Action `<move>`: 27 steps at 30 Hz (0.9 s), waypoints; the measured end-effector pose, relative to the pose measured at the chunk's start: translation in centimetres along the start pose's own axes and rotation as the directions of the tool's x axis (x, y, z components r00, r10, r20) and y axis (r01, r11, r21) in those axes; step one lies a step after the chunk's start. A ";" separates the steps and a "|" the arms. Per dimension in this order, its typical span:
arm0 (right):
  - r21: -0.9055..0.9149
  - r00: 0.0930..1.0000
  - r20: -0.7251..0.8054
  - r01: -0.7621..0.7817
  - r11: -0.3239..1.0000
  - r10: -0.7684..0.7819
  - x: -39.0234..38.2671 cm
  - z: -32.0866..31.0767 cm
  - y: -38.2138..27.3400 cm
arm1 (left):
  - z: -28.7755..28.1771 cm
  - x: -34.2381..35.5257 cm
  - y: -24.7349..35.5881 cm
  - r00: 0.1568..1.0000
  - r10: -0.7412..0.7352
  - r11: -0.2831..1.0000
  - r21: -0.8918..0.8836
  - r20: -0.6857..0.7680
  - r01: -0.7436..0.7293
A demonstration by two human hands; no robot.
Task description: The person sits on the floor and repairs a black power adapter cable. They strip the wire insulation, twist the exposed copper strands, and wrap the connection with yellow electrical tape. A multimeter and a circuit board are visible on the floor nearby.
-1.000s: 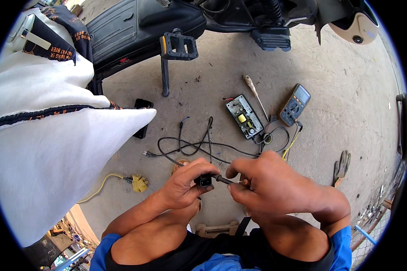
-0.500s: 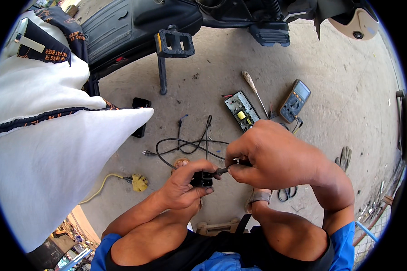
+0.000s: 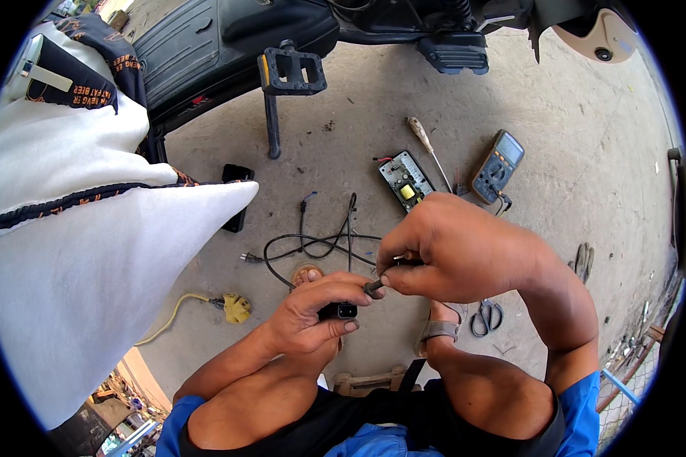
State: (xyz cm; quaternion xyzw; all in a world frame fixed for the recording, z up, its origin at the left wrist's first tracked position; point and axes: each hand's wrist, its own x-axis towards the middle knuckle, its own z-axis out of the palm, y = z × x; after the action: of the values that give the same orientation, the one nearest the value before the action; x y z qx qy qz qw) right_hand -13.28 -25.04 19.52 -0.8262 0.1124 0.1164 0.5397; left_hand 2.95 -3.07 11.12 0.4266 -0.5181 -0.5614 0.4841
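My left hand [image 3: 301, 314] is closed around a black plug connector [image 3: 347, 311], whose end faces right between thumb and fingers. A ribbed black cable sleeve [image 3: 373, 289] sticks up between the two hands, against my left fingertips. My right hand [image 3: 453, 251] pinches the far end of that sleeve between thumb and forefinger; a small dark piece shows inside its curled fingers, too hidden to name. Behind my hands, a black power cord [image 3: 312, 239] lies looped on the ground, its pronged plug [image 3: 250, 259] at the left.
Beyond my right hand lie an opened charger with its circuit board [image 3: 405, 183], a screwdriver [image 3: 419, 135] and a multimeter [image 3: 498, 166]. Scissors [image 3: 486, 318] rest by my right foot. At left are a yellow plug [image 3: 235, 308] and a white cloth [image 3: 114, 282]. A pedal [image 3: 291, 72] juts from a vehicle.
My right hand has shifted slightly, tilting the cable sleeve upward. The connector in my left hand has turned and shows less of its face. More of the scissors is uncovered.
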 end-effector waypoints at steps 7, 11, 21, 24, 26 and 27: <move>0.044 0.999 0.048 0.011 0.999 -0.013 0.5 -0.4 0.6 | 0.0 -0.1 -0.3 1.000 -0.024 0.999 -0.027 -0.014 0.023; 0.153 0.997 0.082 -0.002 0.988 -0.011 0.9 -0.4 1.2 | -0.2 -0.5 -0.4 0.998 -0.051 0.998 -0.023 -0.041 0.050; 0.389 0.920 -0.039 -0.346 0.854 0.390 6.0 -0.9 10.1 | -1.5 -1.2 0.0 0.999 -0.015 1.000 0.025 -0.048 0.016; 0.536 0.939 0.077 -0.322 0.780 0.335 8.1 0.7 12.5 | -1.7 -1.8 -0.2 0.997 -0.016 0.999 0.041 -0.070 0.019; 0.592 0.969 0.133 -0.244 0.768 0.206 8.8 1.0 12.7 | -2.1 -1.8 -0.3 0.996 0.003 0.998 0.058 -0.091 0.002; 0.574 0.980 0.183 -0.176 0.800 0.084 8.8 1.1 12.3 | -2.2 -2.0 -0.4 0.994 0.002 0.999 0.046 -0.111 0.003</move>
State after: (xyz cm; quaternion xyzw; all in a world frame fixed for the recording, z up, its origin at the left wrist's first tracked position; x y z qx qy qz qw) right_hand -8.90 -29.36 5.68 -0.5982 0.1587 0.1738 0.7660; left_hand 5.45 -1.44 10.43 0.4682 -0.5033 -0.5249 0.5020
